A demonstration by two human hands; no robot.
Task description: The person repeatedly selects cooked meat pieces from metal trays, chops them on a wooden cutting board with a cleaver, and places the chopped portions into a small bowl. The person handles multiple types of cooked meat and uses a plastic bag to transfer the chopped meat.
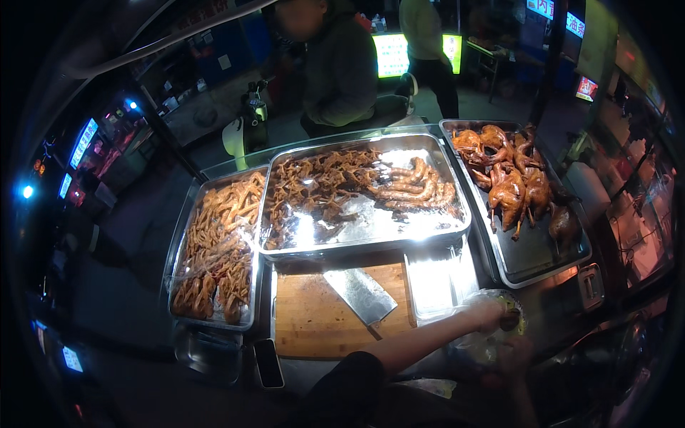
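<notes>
Wrapped in clear plastic, my left hand (486, 314) reaches to the right across the counter. Its fingers are at a round, green-printed bag or packet (522, 321), beside a dark brown piece (509, 319) too blurred to name. A thin clear plastic bag (479, 345) hangs below. My right hand (514, 356), dim and blurred, is at the edge of this bag and appears to pinch it. Left of my forearm, a cleaver (361, 293) lies flat on a wooden cutting board (299, 321), its handle partly hidden by my arm.
Metal trays hold pale and brown meat pieces (222, 214), dark braised poultry parts (321, 182) with necks (423, 187), and whole roasted ducks (508, 190). A smartphone (268, 364) lies near the board. Beyond the glass edge (342, 136), a person (342, 69) sits on a scooter.
</notes>
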